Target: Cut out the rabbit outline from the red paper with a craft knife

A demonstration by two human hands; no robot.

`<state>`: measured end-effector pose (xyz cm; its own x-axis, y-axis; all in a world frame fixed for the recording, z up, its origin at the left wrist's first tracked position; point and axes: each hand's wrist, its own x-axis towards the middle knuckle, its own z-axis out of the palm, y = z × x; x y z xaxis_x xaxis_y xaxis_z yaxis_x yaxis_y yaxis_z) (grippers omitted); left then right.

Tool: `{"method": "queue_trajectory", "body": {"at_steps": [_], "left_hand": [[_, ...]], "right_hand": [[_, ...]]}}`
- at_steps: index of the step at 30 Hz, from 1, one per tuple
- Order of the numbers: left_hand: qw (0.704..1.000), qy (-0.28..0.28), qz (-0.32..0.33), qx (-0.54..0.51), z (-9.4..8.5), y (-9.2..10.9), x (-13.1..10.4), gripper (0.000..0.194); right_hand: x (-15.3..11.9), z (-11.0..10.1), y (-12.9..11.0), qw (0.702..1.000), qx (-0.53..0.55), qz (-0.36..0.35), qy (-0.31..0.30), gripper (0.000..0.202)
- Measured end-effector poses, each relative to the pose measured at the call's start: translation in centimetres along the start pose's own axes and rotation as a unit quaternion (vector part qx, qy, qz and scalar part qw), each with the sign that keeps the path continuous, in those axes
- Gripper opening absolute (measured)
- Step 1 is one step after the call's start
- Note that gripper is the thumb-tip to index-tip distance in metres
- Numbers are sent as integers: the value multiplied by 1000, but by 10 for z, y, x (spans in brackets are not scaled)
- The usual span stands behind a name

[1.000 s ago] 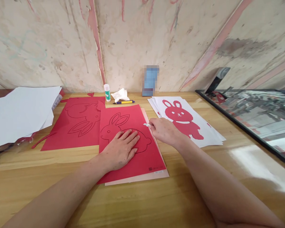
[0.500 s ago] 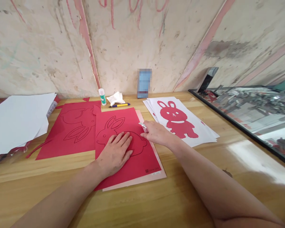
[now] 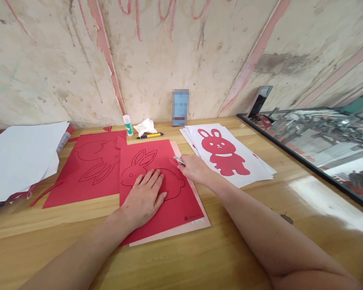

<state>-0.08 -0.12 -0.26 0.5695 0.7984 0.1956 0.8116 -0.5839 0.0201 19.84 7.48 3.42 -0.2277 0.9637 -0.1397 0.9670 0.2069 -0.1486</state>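
Observation:
A red paper sheet (image 3: 169, 221) with a black rabbit outline lies on a pale pink sheet (image 3: 206, 222) that shows along its right and lower edges. My left hand (image 3: 145, 195) rests flat over the rabbit's body, fingers stretched out. In my right hand (image 3: 193, 167) is a craft knife (image 3: 179, 160), its blade pointing left above the sheet's upper right part. Whether the tip touches the paper I cannot tell. A second red sheet (image 3: 69, 181) with another rabbit outline lies to the left, its right edge beside the first sheet.
A glue stick (image 3: 128, 125), a crumpled tissue (image 3: 146, 127) and a yellow-blue pen (image 3: 150, 135) stand or lie behind the sheets. White papers with a red rabbit cutout (image 3: 222, 155) are at right. A phone (image 3: 180, 107) leans on the wall; white sheets (image 3: 21, 157) lie far left.
The craft knife in my right hand has shifted slightly to the left. My left hand stays flat on the paper. The whole view has shifted a little.

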Motion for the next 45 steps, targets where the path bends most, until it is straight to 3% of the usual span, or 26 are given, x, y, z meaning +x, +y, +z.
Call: {"method": "queue_trajectory", "body": {"at_steps": [9, 15, 21, 27, 45], "left_hand": [[1000, 2, 24, -12, -4, 9, -2, 49], [999, -13, 33, -19, -5, 9, 0, 48], [999, -8, 33, -15, -5, 8, 0, 48], [999, -1, 34, -18, -5, 8, 1, 48], [999, -12, 30, -23, -4, 7, 1, 50]], "right_hand": [[1, 0, -6, 994, -72, -75, 37, 23], [5, 6, -13, 985, -57, -147, 65, 27], [-2, 0, -8, 991, -15, -108, 73, 30], [-16, -7, -15, 986, -71, -148, 41, 26], [-22, -7, -26, 989, -93, -117, 10, 27]]}}
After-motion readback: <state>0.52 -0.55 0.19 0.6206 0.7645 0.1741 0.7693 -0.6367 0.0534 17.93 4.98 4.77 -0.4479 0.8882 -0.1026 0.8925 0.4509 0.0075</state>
